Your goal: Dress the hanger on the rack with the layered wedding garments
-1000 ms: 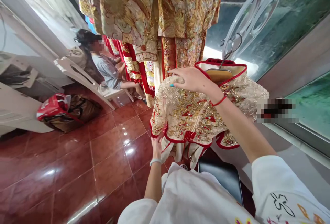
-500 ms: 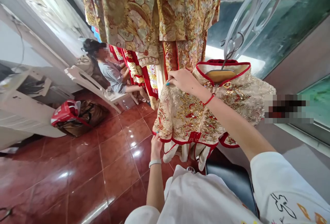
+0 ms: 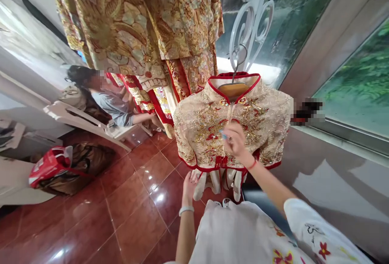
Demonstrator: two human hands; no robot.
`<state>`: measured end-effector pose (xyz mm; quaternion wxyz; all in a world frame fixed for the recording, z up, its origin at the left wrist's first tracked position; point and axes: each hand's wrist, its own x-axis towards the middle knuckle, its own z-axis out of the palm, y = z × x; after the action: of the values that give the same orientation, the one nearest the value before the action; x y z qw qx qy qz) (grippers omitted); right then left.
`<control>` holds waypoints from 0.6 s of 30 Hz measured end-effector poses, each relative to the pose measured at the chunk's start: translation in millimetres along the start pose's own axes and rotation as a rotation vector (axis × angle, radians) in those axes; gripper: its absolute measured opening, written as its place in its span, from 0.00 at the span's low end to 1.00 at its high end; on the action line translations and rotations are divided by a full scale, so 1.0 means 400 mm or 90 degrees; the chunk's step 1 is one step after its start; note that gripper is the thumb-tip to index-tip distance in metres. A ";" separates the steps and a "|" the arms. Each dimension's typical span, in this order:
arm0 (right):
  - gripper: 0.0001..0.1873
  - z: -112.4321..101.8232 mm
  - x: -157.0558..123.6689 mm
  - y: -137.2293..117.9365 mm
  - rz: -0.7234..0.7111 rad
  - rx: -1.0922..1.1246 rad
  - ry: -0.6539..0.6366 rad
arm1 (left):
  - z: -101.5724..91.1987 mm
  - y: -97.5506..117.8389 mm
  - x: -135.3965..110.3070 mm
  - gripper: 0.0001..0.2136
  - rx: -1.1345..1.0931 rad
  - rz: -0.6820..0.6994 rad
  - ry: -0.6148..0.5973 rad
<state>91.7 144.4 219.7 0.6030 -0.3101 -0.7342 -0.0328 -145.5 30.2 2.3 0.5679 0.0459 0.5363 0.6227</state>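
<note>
Far left: red-and-white plastic bag (image 3: 50, 168) against large brown bag (image 3: 91, 156). Person in grey (image 3: 114, 108) seated on white chair (image 3: 75, 120). Gold-and-red embroidered garments (image 3: 112, 24) hang beyond. Left hand (image 3: 190, 181), fingers loosely bent, grip unclear, just below sleeve of cream, gold-beaded, red-trimmed jacket (image 3: 219, 118). Right hand (image 3: 234, 140) at jacket's middle front, fingers curled in; cannot tell if pinching. Jacket on hanger (image 3: 232, 90), beside white scrolled metalwork (image 3: 237, 35).

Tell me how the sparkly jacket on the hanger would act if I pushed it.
The jacket would likely swing, since it hangs from a hanger. Its sleeves may flop, as they droop loosely. The dense glittery decoration across its front might snag.
</note>
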 end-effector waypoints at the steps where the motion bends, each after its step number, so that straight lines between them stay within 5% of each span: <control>1: 0.05 -0.040 -0.110 0.023 0.165 -0.040 0.107 | 0.021 -0.023 0.004 0.05 0.014 -0.028 -0.014; 3: 0.08 -0.109 -0.304 0.064 0.633 -0.087 0.206 | 0.061 -0.039 0.023 0.06 0.034 -0.062 -0.025; 4: 0.10 -0.135 -0.380 0.079 0.861 -0.040 0.189 | 0.077 -0.035 0.036 0.07 0.041 -0.070 -0.030; 6: 0.13 -0.170 -0.482 0.098 1.012 0.026 0.153 | 0.103 -0.018 0.061 0.07 0.046 -0.072 -0.036; 9: 0.17 -0.185 -0.548 0.103 1.083 0.140 0.143 | 0.115 -0.006 0.077 0.07 0.052 -0.056 -0.029; 15: 0.23 -0.154 -0.582 0.140 1.149 0.213 0.284 | 0.099 -0.047 0.032 0.07 0.112 -0.025 0.053; 18: 0.23 -0.131 -0.579 0.169 1.160 0.235 0.334 | 0.100 -0.054 0.017 0.08 0.146 0.009 0.031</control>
<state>189.2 80.3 2.2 0.5815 -0.6439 -0.0474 0.4950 -106.9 55.4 -0.2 0.5413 0.0987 0.6173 0.5623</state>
